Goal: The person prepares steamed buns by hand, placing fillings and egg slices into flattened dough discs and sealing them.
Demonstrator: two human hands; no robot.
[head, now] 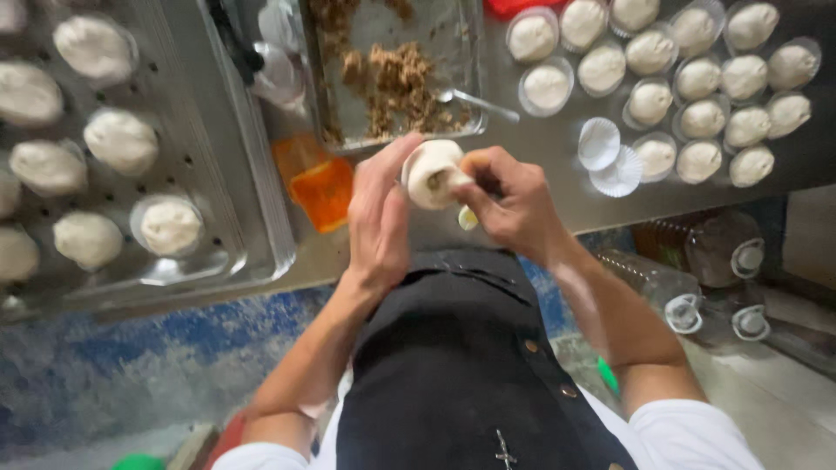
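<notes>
A round piece of white dough (430, 174) with brown filling in its middle sits between both hands above the steel counter. My left hand (380, 219) cups it from the left with the fingers curled up around it. My right hand (512, 200) pinches its right edge, with a small pale tool tip showing below the fingers. Behind them is a metal tray (453, 35) of brown minced filling with a spoon (475, 103) lying in it.
Several filled white buns in paper cups (697, 78) sit on the counter at the upper right, with two empty paper cups (610, 157) beside them. A perforated steel tray (200, 165) at left holds several more buns. An orange plastic piece (320, 187) lies by it. Plastic bottles (697, 287) lie below the counter at right.
</notes>
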